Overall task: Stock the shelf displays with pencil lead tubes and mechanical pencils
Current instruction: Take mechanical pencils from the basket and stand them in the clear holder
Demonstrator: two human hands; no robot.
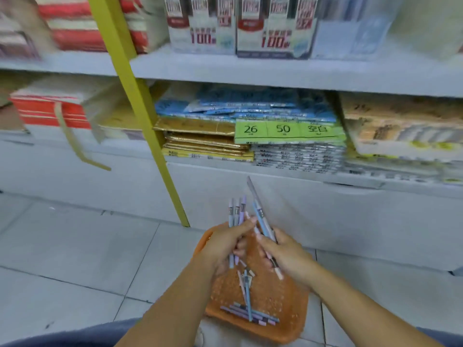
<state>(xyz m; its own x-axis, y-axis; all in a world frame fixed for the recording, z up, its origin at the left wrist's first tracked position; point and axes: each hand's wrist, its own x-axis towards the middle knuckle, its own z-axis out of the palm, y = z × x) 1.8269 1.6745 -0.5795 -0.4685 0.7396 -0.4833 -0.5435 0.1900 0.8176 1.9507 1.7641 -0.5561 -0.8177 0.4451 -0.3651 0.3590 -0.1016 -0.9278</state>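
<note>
Left hand grips three pencils, right hand two

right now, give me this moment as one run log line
left hand: grips pencil bunch | right hand: grips blue pencil | orange basket: below hands, loose pencils inside

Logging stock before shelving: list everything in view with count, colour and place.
basket: one, orange, on the tiled floor.
loose pencils: several, blue and lilac, inside the basket.
left-hand pencils: about four, blue and lilac, above the basket.
right-hand pencils: at least two, blue and grey, tilted upward.
upright: one, yellow, slanting left of centre.
label strip: one, green, lower shelf front.
packets: stacks, blue and gold, lower shelf.
boxes: several, white marked 100, upper shelf.
left hand: one, grips its pencils.
right hand: one, grips its pencils.
</note>
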